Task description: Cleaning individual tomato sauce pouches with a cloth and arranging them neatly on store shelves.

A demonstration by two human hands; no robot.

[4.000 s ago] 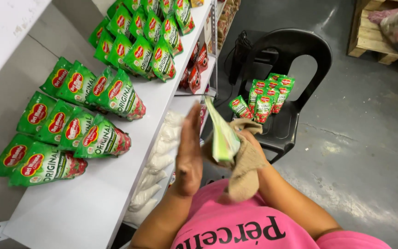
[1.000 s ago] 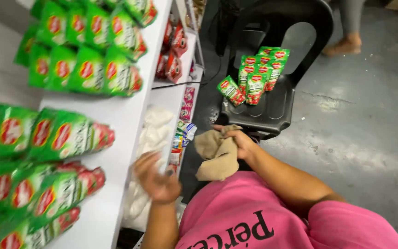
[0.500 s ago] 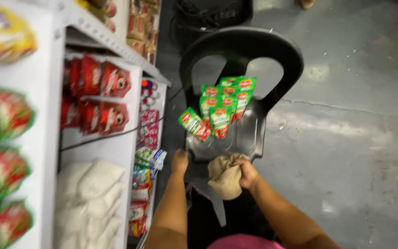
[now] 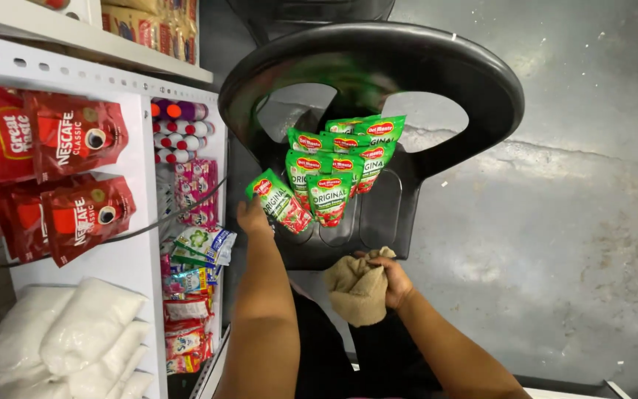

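Head: green-red pouch (image 4: pixel 278 200), tilted.

Even, fairly bright light from overhead — no hard shadows, only a soft dark patch under the chair (image 4: pixel 378 89). Its glossy back carries pale glare streaks, and the red pouches (image 4: pixel 75 177) shine. Focus is sharp at centre. The wide lens bends the shelf (image 4: pixel 75 70) edge and stretches the corners — the white bags (image 4: pixel 68 340) look slightly soft.
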